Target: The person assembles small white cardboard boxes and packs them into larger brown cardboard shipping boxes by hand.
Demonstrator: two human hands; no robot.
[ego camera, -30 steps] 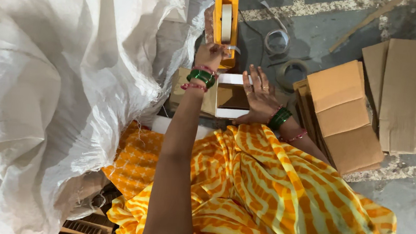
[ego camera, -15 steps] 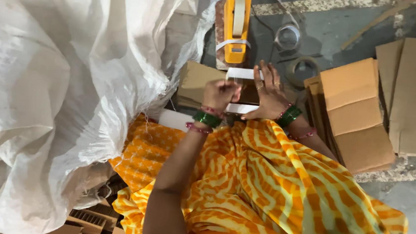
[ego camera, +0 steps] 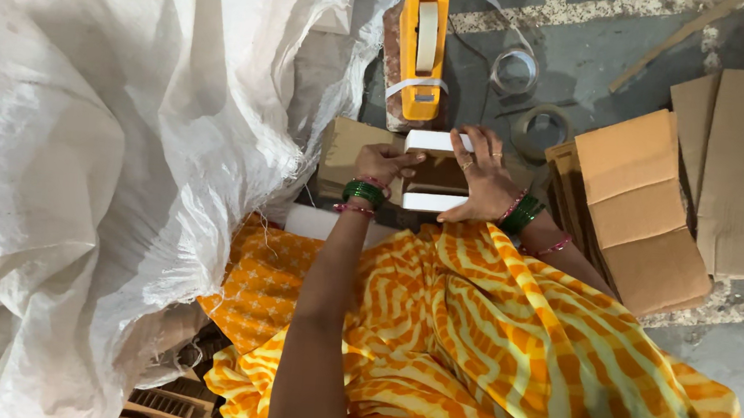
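Gripping small box (ego camera: 435,173), tape dispenser (ego camera: 423,49) beyond, cardboard stack (ego camera: 642,204) beside

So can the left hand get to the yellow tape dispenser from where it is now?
Probably yes. The left hand rests on the small box, and the yellow tape dispenser stands just beyond it on the floor. Nothing lies between them. The right hand also holds the box, so it would stay steadied.
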